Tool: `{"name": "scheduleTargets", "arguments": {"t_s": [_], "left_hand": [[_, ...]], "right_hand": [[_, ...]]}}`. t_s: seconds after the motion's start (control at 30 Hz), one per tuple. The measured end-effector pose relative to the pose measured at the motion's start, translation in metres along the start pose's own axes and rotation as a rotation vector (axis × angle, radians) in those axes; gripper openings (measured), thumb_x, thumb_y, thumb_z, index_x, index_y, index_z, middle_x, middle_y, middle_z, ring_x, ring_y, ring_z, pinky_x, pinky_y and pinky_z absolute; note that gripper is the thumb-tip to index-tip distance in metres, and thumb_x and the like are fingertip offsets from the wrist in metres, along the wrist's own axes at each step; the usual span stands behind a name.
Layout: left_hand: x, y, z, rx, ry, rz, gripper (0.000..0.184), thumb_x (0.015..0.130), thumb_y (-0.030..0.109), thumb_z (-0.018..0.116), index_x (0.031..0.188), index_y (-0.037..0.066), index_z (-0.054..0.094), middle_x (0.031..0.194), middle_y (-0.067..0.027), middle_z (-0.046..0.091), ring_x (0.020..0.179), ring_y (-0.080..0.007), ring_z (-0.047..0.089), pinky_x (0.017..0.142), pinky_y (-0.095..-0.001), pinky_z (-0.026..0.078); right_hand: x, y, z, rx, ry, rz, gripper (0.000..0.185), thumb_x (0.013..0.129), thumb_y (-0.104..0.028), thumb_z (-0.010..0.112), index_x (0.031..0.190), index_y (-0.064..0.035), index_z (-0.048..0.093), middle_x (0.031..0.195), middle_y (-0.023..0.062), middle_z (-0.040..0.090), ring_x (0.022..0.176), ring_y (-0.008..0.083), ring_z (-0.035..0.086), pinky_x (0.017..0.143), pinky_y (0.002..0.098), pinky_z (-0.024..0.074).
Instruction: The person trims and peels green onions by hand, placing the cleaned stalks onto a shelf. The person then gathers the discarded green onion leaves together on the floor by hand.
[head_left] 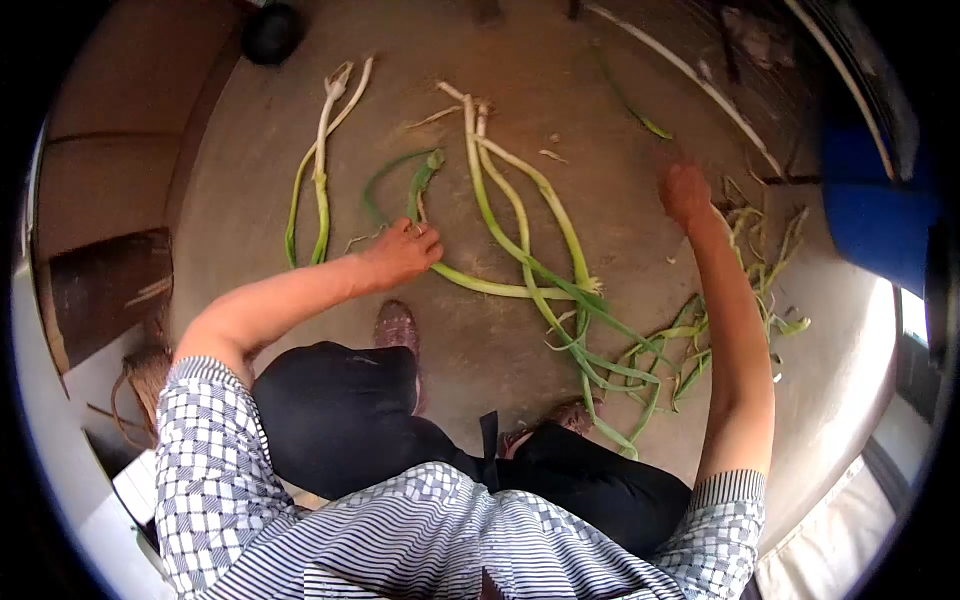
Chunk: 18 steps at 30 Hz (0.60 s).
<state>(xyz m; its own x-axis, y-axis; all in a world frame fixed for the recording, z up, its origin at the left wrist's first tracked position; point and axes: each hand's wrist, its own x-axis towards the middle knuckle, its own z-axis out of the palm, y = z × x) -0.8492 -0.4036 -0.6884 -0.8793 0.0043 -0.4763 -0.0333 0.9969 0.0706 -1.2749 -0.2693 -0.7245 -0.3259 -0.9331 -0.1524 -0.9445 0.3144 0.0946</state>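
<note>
My left hand (403, 250) is closed around a green onion (490, 285), whose pale stalk runs right to a rooted end and whose green leaves bend up above my fingers. Out to the right, my right hand (686, 195) is a closed fist; what it holds, if anything, is hidden. Several long green onions (520, 215) lie crossed on the floor between my hands, their leaves trailing toward my right shoe. Two more stalks (320, 175) lie at the upper left. Below and beside my right forearm are scattered trimmed leaves (690, 335).
Brown floor (440, 340) spreads around my shoes (397, 325). A single green leaf (640, 115) lies near the top. A blue object (870, 200) stands at the right, long pale sticks (690, 75) lie at the upper right, and a dark round object (272, 34) sits at the upper left.
</note>
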Motion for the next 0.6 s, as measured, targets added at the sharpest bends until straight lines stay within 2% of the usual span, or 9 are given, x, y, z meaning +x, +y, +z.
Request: {"name": "scheduleTargets", "arguments": {"t_s": [0.1,0.2,0.3,0.33,0.37,0.43,0.5,0.53,0.6], "left_hand": [[-0.016,0.008,0.015,0.082,0.311,0.013,0.024,0.072,0.007,0.055,0.096,0.005,0.055,0.099,-0.0096,0.053,0.104,-0.0243,0.049,0.085,-0.0422,0.036],[-0.007,0.013,0.025,-0.067,0.196,-0.048,0.019,0.073,0.005,0.053,0.092,0.006,0.057,0.094,-0.0083,0.051,0.098,-0.0225,0.051,0.088,-0.0407,0.033],[-0.004,0.008,0.021,-0.076,0.246,-0.04,0.017,0.072,0.007,0.055,0.089,0.007,0.056,0.089,-0.0065,0.051,0.096,-0.0214,0.051,0.091,-0.0441,0.032],[-0.02,0.02,0.002,-0.036,0.304,-0.063,0.017,0.072,0.007,0.055,0.089,0.007,0.056,0.088,-0.0061,0.051,0.095,-0.0212,0.052,0.092,-0.0449,0.032],[-0.021,0.02,0.001,-0.046,0.335,-0.06,0.016,0.072,0.008,0.055,0.088,0.007,0.055,0.086,-0.0058,0.051,0.094,-0.021,0.052,0.093,-0.0456,0.031],[-0.019,0.022,-0.009,-0.062,0.411,-0.042,0.016,0.071,0.008,0.056,0.087,0.008,0.055,0.084,-0.0051,0.051,0.093,-0.0204,0.052,0.094,-0.0468,0.031],[-0.02,0.024,-0.035,-0.07,0.495,-0.022,0.016,0.071,0.008,0.056,0.086,0.008,0.055,0.083,-0.0045,0.05,0.092,-0.0196,0.053,0.094,-0.0476,0.032],[-0.02,0.026,-0.046,-0.064,0.522,-0.006,0.016,0.07,0.008,0.056,0.086,0.009,0.055,0.084,-0.0043,0.051,0.092,-0.0194,0.053,0.094,-0.0476,0.032],[-0.018,0.025,-0.069,-0.044,0.586,0.026,0.017,0.069,0.008,0.056,0.086,0.009,0.055,0.085,-0.0038,0.051,0.093,-0.0189,0.052,0.095,-0.0475,0.031]], "right_hand": [[0.058,-0.007,0.019,0.036,0.061,-0.002,0.035,0.083,-0.007,0.05,0.118,-0.0039,0.049,0.119,0.0183,0.048,0.108,0.0328,0.048,0.088,0.0423,0.0433],[0.082,-0.009,0.04,0.118,0.002,0.055,0.03,0.084,-0.007,0.047,0.113,-0.0018,0.051,0.108,0.0194,0.054,0.098,0.033,0.054,0.081,0.0426,0.0457],[0.079,-0.016,0.048,0.068,0.001,0.114,0.025,0.085,-0.008,0.045,0.108,0.0003,0.053,0.096,0.0191,0.06,0.086,0.0323,0.06,0.074,0.0415,0.0484],[0.067,-0.007,0.032,0.188,0.09,0.127,0.025,0.084,-0.008,0.047,0.107,0.0001,0.053,0.093,0.0182,0.061,0.083,0.0314,0.061,0.072,0.0398,0.0486],[0.062,0.001,0.05,0.307,0.116,0.144,0.024,0.083,-0.008,0.049,0.106,-0.0002,0.054,0.091,0.0173,0.061,0.08,0.0305,0.061,0.07,0.038,0.0489],[0.042,0.003,0.038,0.51,0.211,0.138,0.025,0.081,-0.008,0.052,0.105,-0.0011,0.054,0.089,0.0162,0.062,0.078,0.028,0.061,0.068,0.0354,0.0489],[0.005,-0.047,-0.047,0.682,0.348,0.084,0.026,0.079,-0.005,0.052,0.105,-0.0025,0.054,0.09,0.0159,0.062,0.078,0.025,0.061,0.068,0.0336,0.0483],[-0.012,-0.068,-0.065,0.864,0.241,0.065,0.028,0.079,-0.005,0.052,0.107,-0.0036,0.053,0.09,0.0157,0.062,0.078,0.0244,0.061,0.069,0.0342,0.0481],[-0.043,-0.114,-0.097,0.792,0.218,-0.201,0.036,0.077,-0.004,0.054,0.113,-0.0054,0.051,0.091,0.0168,0.062,0.078,0.0247,0.061,0.071,0.035,0.0476]]}}
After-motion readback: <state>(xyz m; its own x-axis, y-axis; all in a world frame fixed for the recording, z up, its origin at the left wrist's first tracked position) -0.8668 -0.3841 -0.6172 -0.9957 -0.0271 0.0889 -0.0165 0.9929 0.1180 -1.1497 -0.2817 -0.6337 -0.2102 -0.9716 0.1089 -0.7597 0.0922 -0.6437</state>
